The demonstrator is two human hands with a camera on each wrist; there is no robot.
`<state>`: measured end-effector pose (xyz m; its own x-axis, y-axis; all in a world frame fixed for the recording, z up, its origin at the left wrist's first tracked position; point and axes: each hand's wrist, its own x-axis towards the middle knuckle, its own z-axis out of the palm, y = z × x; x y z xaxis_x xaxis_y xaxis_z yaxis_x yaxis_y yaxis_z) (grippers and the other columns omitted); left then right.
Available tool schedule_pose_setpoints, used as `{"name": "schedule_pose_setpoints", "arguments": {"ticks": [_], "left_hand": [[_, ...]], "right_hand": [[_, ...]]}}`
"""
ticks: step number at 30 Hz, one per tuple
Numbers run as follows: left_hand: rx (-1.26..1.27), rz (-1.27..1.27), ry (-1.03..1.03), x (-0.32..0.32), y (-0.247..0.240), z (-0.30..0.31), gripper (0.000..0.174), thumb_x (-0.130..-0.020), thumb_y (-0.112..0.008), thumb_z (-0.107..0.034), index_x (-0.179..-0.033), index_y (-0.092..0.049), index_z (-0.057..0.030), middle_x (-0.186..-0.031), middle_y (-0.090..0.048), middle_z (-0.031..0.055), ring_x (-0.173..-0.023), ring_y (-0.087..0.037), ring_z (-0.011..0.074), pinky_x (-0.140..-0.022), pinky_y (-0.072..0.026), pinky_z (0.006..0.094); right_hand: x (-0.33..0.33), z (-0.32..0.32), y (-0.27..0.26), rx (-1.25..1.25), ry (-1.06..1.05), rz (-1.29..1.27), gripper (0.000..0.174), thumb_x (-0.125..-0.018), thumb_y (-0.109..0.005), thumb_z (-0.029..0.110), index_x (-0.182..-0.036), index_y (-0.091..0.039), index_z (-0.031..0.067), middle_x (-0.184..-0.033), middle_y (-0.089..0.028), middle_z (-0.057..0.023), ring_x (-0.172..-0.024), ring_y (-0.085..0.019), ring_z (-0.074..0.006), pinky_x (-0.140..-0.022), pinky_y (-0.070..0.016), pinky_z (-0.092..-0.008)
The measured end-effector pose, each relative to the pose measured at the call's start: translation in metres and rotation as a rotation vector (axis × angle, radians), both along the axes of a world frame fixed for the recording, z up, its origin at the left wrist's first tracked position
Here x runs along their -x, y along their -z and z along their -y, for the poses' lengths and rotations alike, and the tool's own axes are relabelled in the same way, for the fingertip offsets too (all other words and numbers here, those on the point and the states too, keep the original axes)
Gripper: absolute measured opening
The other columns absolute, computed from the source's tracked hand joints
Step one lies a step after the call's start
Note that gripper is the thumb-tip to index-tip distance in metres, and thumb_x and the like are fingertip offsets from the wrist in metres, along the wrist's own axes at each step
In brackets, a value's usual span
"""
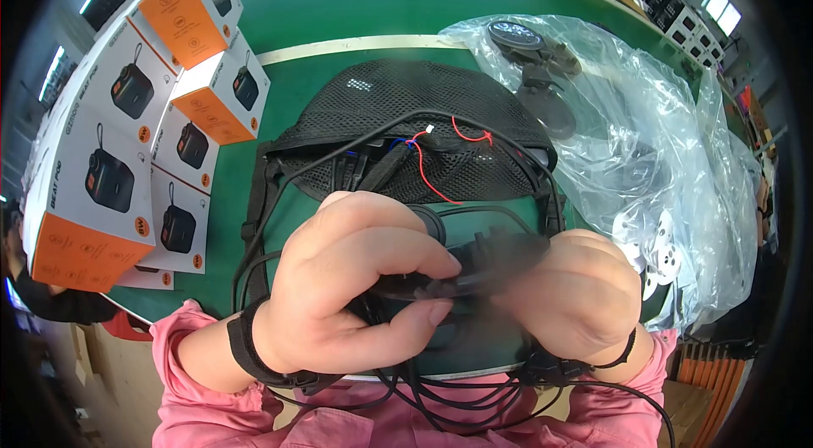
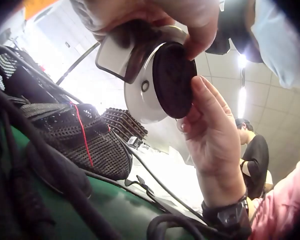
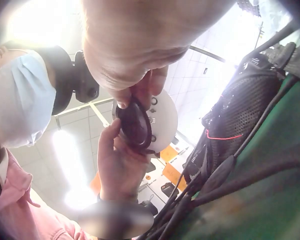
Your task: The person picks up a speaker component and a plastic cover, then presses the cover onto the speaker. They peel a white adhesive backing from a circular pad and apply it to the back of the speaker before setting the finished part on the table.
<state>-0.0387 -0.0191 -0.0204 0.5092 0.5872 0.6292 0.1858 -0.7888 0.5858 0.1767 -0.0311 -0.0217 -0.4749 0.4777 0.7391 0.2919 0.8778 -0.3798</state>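
Note:
A black round disc [image 2: 175, 80] is held up between my hands, against a pale round plate [image 3: 164, 120] with small holes. A translucent squared tab [image 2: 121, 52] juts out beside the plate in the left wrist view. My left hand [image 1: 356, 279] pinches the dark edge between thumb and forefinger. On the other side, my right hand [image 1: 576, 291] grips the piece with its fingertips, which the blurred disc hides in the head view. Behind the hands lies a black mesh bag [image 1: 406, 105], with thin red wires and black cables across it.
White and orange boxes [image 1: 106, 168] are stacked at the left of the green table [image 1: 356, 8]. A clear plastic bag [image 1: 627, 109] at the right holds dark round parts [image 1: 542, 101] and white discs with holes [image 1: 667, 260]. Black cables [image 1: 457, 414] hang over the front edge.

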Motion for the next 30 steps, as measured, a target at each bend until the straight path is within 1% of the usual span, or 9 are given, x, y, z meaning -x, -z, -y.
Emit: {"name": "schedule_pose_setpoints", "arguments": {"ticks": [11, 16, 18, 19, 21, 25, 26, 28, 30], "left_hand": [[0.031, -0.004, -0.012, -0.001, 0.000, 0.002, 0.024, -0.060, -0.065, -0.008, -0.081, -0.054, -0.0025, -0.078, -0.050, 0.0097, -0.065, -0.048, 0.0190, -0.059, -0.0381, 0.0277], [0.038, 0.005, -0.038, -0.004, 0.001, 0.003, 0.023, -0.059, -0.064, -0.005, -0.080, -0.054, -0.0020, -0.077, -0.051, 0.0095, -0.066, -0.048, 0.0190, -0.059, -0.0381, 0.0273], [0.157, 0.049, -0.053, -0.007, 0.002, 0.004, 0.021, -0.060, -0.062, -0.002, -0.079, -0.054, -0.0012, -0.077, -0.052, 0.0086, -0.066, -0.048, 0.0181, -0.059, -0.0378, 0.0266], [0.156, 0.049, -0.052, -0.007, 0.003, 0.004, 0.021, -0.060, -0.062, -0.002, -0.079, -0.054, -0.0012, -0.077, -0.052, 0.0086, -0.066, -0.048, 0.0181, -0.059, -0.0378, 0.0266], [0.277, 0.064, -0.125, -0.009, 0.003, 0.004, 0.016, -0.063, -0.062, 0.002, -0.078, -0.056, -0.0017, -0.074, -0.054, 0.0066, -0.063, -0.050, 0.0175, -0.056, -0.0392, 0.0267], [0.266, 0.118, -0.149, -0.012, 0.016, 0.000, 0.015, -0.064, -0.063, 0.001, -0.076, -0.055, -0.0014, -0.073, -0.054, 0.0076, -0.062, -0.049, 0.0173, -0.055, -0.0379, 0.0245], [0.306, 0.091, -0.149, -0.011, 0.017, -0.001, 0.015, -0.065, -0.061, 0.001, -0.079, -0.055, -0.0011, -0.075, -0.054, 0.0071, -0.064, -0.050, 0.0160, -0.057, -0.0388, 0.0241], [0.346, 0.064, -0.147, -0.013, 0.016, 0.001, 0.016, -0.067, -0.060, 0.002, -0.081, -0.054, -0.0008, -0.076, -0.055, 0.0066, -0.066, -0.051, 0.0146, -0.059, -0.0396, 0.0237], [1.107, 0.491, -0.102, -0.022, 0.009, 0.006, 0.020, -0.073, -0.054, 0.000, -0.093, -0.053, 0.0000, -0.083, -0.057, 0.0058, -0.074, -0.053, 0.0122, -0.066, -0.0423, 0.0238]], "right_hand": [[0.002, 0.000, 0.001, -0.038, 0.041, -0.018, 0.027, -0.058, -0.069, 0.002, -0.085, -0.062, 0.0023, -0.077, -0.060, -0.0058, -0.060, -0.059, -0.0175, -0.048, -0.0439, -0.0244], [0.004, 0.001, 0.003, -0.018, 0.116, 0.003, 0.024, -0.060, -0.069, 0.002, -0.083, -0.062, 0.0020, -0.074, -0.061, -0.0073, -0.058, -0.058, -0.0189, -0.048, -0.0438, -0.0245], [0.006, -0.001, 0.006, 0.006, 0.120, -0.014, 0.023, -0.061, -0.068, 0.002, -0.082, -0.061, 0.0017, -0.072, -0.060, -0.0082, -0.057, -0.058, -0.0193, -0.047, -0.0436, -0.0250], [0.008, -0.001, 0.008, 0.030, 0.124, -0.031, 0.021, -0.062, -0.068, 0.002, -0.081, -0.061, 0.0014, -0.070, -0.060, -0.0091, -0.056, -0.058, -0.0198, -0.046, -0.0433, -0.0255], [0.011, -0.001, 0.009, 0.050, 0.149, -0.037, 0.019, -0.062, -0.067, 0.002, -0.080, -0.060, 0.0012, -0.069, -0.060, -0.0093, -0.055, -0.058, -0.0204, -0.045, -0.0428, -0.0260], [0.019, -0.001, 0.015, 0.070, 0.231, -0.046, 0.016, -0.064, -0.068, 0.003, -0.077, -0.058, 0.0012, -0.061, -0.056, -0.0074, -0.049, -0.054, -0.0216, -0.042, -0.0409, -0.0278], [0.018, -0.001, 0.017, 0.069, 0.231, -0.046, 0.016, -0.064, -0.068, 0.003, -0.077, -0.058, 0.0012, -0.061, -0.056, -0.0074, -0.049, -0.054, -0.0216, -0.042, -0.0409, -0.0278], [0.015, -0.002, 0.018, -0.043, 0.325, 0.086, 0.020, -0.066, -0.068, 0.005, -0.081, -0.056, 0.0016, -0.061, -0.052, -0.0064, -0.050, -0.050, -0.0209, -0.044, -0.0406, -0.0275], [0.014, -0.006, 0.015, 0.003, 0.376, 0.015, 0.023, -0.066, -0.068, 0.005, -0.085, -0.055, 0.0020, -0.064, -0.051, -0.0064, -0.051, -0.049, -0.0193, -0.045, -0.0405, -0.0266]]}}
